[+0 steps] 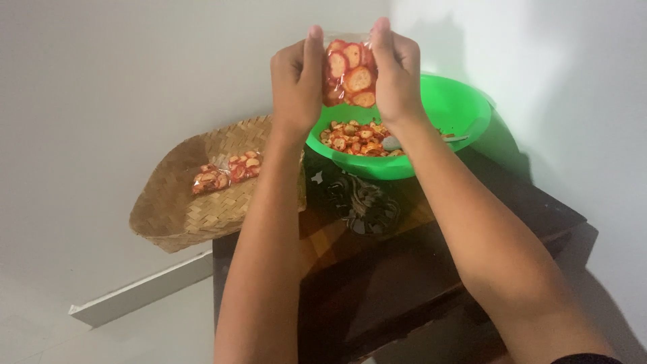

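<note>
Both of my hands hold up a small clear plastic bag of round red-orange chips (349,73) in front of the wall. My left hand (297,79) pinches the bag's left side and my right hand (396,74) pinches its right side, thumbs pointing up. Just below and behind the bag stands a green plastic bowl (458,108) holding more of the same chips (354,138), with a spoon (394,142) lying in them.
A woven bamboo tray (195,195) sits at the left with two filled chip bags (228,171) on it. Bowl and tray rest on a dark wooden table (418,269) set against a white wall. Pale floor and a baseboard lie at lower left.
</note>
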